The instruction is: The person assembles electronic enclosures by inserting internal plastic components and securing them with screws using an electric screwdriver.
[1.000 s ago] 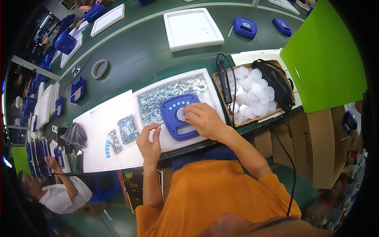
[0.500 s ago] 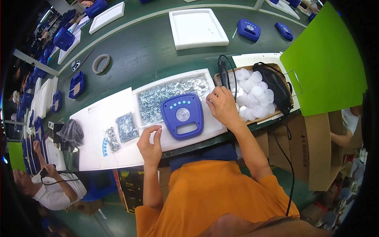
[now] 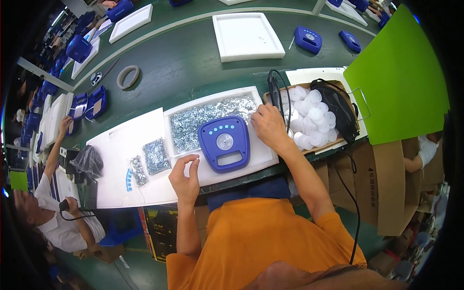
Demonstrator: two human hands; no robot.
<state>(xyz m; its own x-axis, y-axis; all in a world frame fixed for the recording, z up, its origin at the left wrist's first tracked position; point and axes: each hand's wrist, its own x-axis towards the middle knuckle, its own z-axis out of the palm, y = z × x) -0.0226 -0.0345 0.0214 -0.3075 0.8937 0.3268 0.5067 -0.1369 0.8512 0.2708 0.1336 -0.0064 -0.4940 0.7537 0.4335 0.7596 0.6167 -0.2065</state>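
A blue plastic housing [image 3: 234,162] with a row of light-blue dots, a round clear disc and a handle slot lies in front of me, on the near part of a white foam tray [image 3: 263,159]. Behind it the tray holds a mass of small shiny metal nuts or washers [image 3: 186,126]. My left hand [image 3: 185,182] is left of the housing, thumb and forefinger pinched together; whatever is between the tips is too small to name. To the right, my right hand [image 3: 269,126] hovers at the tray's right end with fingers curled together. What its fingertips hold is hidden.
Right of the tray, a cardboard box [image 3: 332,146] holds white plastic discs, a black-handled corded tool [image 3: 274,94] and a black bag [image 3: 338,113]. Bags of small parts [image 3: 155,155] lie left. Beyond runs a green belt [image 3: 174,58] with foam trays and blue housings. A green panel [image 3: 396,77] stands right.
Both my hands stay nearly in place. Items on the green belt have shifted slightly right. At the left, a co-worker's arm has stretched out to a blue housing by the belt.
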